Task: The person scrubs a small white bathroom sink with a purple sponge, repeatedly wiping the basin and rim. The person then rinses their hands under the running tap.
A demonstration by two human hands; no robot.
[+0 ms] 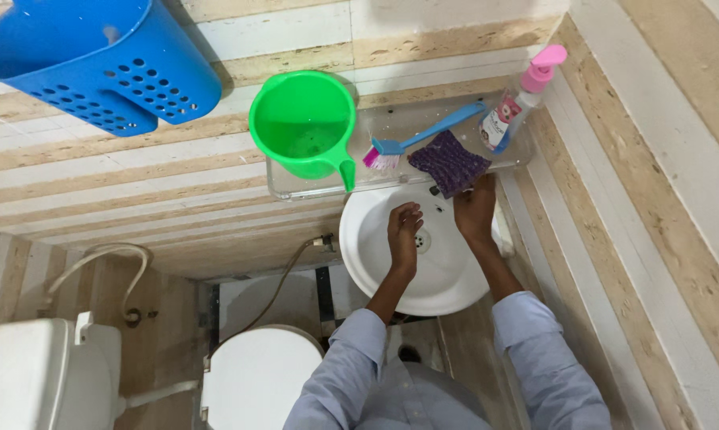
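My left hand (404,236) hangs over the round white sink basin (375,263) near its drain (423,239), fingers loosely curled, holding nothing. My right hand (475,211) reaches to the far rim of the basin, just under the purple scrubbing pad (448,162); what its fingers touch there is hidden. The pad hangs over the front edge of a clear shelf (311,187) above the sink. Both arms wear light blue sleeves.
On the shelf stand a green jug (303,123), a blue brush with pink bristles (419,137) and a pump bottle with a pink top (518,99). A blue perforated basket (97,60) hangs at upper left. A white toilet (256,374) and cistern (41,374) sit below left.
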